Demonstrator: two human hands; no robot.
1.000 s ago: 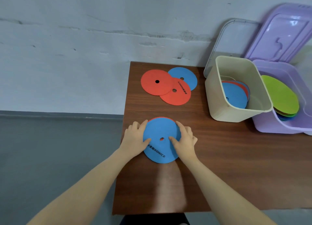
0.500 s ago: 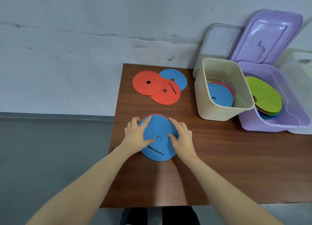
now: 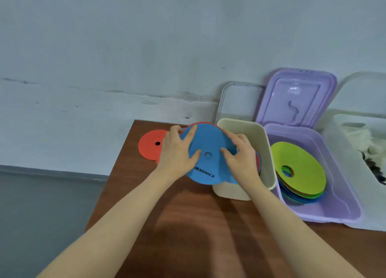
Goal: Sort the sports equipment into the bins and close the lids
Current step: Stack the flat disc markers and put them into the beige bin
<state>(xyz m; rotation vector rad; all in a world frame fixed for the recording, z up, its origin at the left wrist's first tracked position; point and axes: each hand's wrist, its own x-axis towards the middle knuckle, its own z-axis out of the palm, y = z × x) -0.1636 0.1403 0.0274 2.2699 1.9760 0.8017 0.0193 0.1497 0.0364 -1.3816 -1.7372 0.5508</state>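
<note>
— What are you seeing on the head camera?

— I'm looking down at a flat blue disc with a centre hole [image 3: 208, 152], printed "SONICE". Both hands are holding it up off the brown wooden table [image 3: 188, 225]. A thin red edge is showing along its far rim, so a second disc seems to be lying under it.

— How are the fingers sitting?

— The left hand [image 3: 176, 152] is gripping the disc's left side, thumb lying on top near the hole, fingers curling over the far rim. The right hand [image 3: 240, 158] is pinching the right side in the same way.

— And where is the disc hanging?

— It's tilting over the near left corner of the open cream plastic bin [image 3: 265, 152], partly covering the mouth. Inside, red and blue edges are peeking out beside my right hand.

— Anything else?

— A flat red disc [image 3: 149, 145] is lying on the table behind the left hand. The open lilac plastic bin [image 3: 338, 194] is standing just right of the cream one, holding a stack topped by a lime-green disc [image 3: 300, 171].
</note>
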